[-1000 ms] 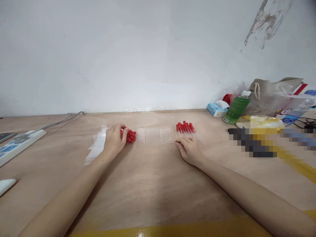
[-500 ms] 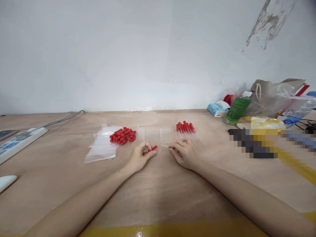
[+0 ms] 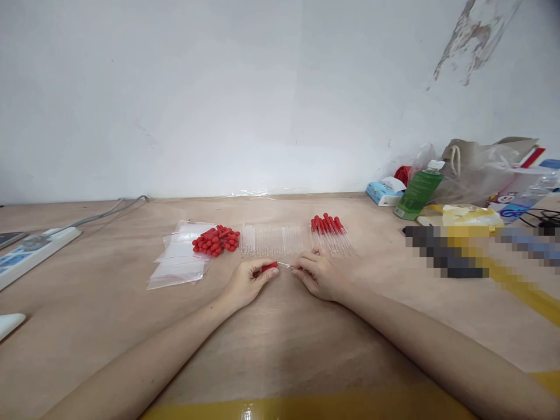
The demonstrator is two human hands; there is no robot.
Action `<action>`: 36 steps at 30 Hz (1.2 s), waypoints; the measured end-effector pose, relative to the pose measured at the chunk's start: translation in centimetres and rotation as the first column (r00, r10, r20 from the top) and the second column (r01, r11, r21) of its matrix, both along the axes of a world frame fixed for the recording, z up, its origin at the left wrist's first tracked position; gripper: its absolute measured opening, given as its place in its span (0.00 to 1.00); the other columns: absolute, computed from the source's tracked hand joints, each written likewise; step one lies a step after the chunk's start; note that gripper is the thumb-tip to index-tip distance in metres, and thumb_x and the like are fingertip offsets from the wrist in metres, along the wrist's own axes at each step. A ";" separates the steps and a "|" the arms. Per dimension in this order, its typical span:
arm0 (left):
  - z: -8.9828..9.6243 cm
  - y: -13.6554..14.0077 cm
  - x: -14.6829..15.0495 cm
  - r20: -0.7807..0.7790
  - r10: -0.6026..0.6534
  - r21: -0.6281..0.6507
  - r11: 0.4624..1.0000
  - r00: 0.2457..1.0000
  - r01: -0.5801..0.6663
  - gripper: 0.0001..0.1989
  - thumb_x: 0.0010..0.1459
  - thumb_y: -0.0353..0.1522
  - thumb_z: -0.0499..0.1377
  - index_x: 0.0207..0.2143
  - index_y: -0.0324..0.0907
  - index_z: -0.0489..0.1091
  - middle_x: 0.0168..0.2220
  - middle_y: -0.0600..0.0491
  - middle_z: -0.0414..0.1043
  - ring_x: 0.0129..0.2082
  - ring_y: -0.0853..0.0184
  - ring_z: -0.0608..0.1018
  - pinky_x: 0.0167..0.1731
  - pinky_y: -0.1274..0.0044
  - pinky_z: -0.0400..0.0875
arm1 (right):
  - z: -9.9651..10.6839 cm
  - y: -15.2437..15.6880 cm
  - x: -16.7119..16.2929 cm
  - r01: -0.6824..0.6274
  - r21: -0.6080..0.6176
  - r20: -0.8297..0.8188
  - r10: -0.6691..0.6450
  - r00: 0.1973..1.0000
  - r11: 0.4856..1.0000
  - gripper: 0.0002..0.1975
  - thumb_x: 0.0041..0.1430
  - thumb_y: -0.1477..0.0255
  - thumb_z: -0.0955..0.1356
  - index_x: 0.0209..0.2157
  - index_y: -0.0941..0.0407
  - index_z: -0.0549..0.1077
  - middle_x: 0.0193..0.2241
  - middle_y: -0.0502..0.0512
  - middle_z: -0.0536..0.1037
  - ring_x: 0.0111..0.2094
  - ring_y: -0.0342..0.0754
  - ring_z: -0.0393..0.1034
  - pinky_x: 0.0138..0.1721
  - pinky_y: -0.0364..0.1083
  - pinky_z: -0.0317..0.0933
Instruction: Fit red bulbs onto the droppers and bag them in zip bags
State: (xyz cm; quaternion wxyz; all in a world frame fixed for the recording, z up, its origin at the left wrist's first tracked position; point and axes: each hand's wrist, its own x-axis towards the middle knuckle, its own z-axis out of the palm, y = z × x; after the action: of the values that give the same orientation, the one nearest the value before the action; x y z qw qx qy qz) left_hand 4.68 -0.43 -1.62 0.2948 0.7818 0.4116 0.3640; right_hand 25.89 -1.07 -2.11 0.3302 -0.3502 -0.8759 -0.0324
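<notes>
I'm holding a red cap (image 3: 270, 266) facing a clear tube (image 3: 285, 265), mid-table (image 3: 245, 350).
My left hand (image 3: 246, 284) is pinching the cap, my right hand (image 3: 324, 279) the tube, both hiding the outer ends.

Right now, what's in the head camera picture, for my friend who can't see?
Left fingers pinch a red bulb facing a thin clear tube in the right fingers. Behind, on the table, left to right: piled red bulbs, clear tubes in a row, red-topped tubes.

Right hand (image 3: 321, 276) hides one end of the clear tube (image 3: 285, 265) from me. Power strip (image 3: 61, 238) gets cut off at frame left, and some dark thing (image 3: 444, 252) mid-right's all pixelated.
</notes>
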 end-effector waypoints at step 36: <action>1.5 -0.5 -0.8 -0.185 0.028 0.213 0.977 0.982 0.012 0.17 0.53 0.36 0.56 0.46 0.45 0.66 0.36 0.52 0.64 0.29 0.70 0.68 0.29 0.77 0.66 | 2.3 -0.5 0.8 0.096 -0.314 0.107 -0.065 0.992 0.945 0.09 0.56 0.74 0.61 0.28 0.55 0.72 0.27 0.51 0.74 0.28 0.43 0.67 0.29 0.41 0.56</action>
State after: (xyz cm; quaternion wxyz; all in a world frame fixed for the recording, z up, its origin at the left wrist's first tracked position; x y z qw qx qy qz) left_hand 3.84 -0.90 -0.14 0.1680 0.8378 0.3993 0.3323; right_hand 26.72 -1.52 0.23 0.2256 -0.4325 -0.8694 0.0794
